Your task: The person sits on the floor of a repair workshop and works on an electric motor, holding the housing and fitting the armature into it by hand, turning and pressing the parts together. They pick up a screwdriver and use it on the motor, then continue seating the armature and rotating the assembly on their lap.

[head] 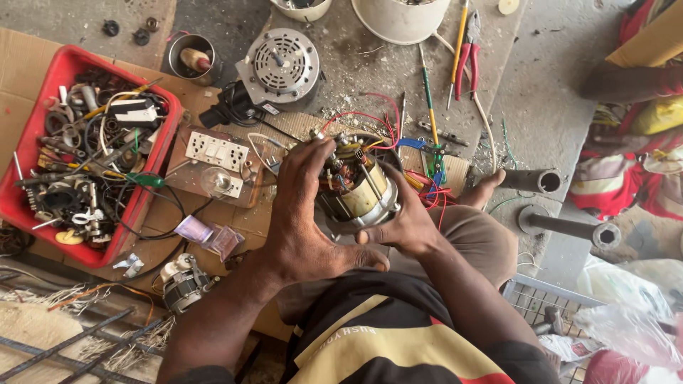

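I hold a small electric motor [358, 190] with a brass-coloured metal body and coloured wires at its top, in front of my chest. My left hand [302, 213] wraps over its left side, fingers reaching up to the wire end. From the lower right, my right hand [404, 226] cups the motor's metal end cap. Red, blue and yellow wires [388, 135] trail from the motor toward a green circuit strip [435, 160] on the ground.
A red tray [43, 206] of tools and parts lies left. A switch board with a bulb [215, 162], a round grey motor [281, 67], a smaller motor [181, 281], screwdrivers [428, 99], red pliers [468, 60] and two metal tubes [562, 227] surround me. Another person sits at right [640, 107].
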{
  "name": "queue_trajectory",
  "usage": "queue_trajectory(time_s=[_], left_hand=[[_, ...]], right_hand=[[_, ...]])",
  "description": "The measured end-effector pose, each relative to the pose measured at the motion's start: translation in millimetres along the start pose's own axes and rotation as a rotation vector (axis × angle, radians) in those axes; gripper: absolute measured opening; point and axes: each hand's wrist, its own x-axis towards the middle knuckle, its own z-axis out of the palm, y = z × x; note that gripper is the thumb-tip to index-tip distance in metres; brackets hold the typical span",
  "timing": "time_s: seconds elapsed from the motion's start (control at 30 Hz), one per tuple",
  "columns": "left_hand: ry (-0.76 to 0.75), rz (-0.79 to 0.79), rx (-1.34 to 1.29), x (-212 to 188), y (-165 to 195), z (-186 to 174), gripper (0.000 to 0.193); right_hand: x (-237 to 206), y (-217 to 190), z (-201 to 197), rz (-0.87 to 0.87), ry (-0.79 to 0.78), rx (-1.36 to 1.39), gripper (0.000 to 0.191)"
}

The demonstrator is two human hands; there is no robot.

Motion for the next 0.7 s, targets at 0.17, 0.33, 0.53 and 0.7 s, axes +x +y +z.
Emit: queue_trajectory(time_s=[0.17, 0.33, 0.53, 0.7], left_hand=[[-0.009, -0.050, 0.002, 7, -17, 0, 0.140], [0.008, -0.097, -0.023, 0, -41, 7, 0.139], [0.074, -0.100, -0.020, -7, -75, 19, 0.135], [0.043, -0.135, -0.036, -3, -88, 20, 0.134]], right_hand=[[30, -6, -9, -0.089, -0.032, -0.054, 0.135], [45, -11, -18, -0.114, -0.049, -0.158, 0.129], [56, 10, -16, -0.027, 0.005, -0.088, 0.117], [59, 28, -13, 0.099, 0.094, 0.076, 0.110]])
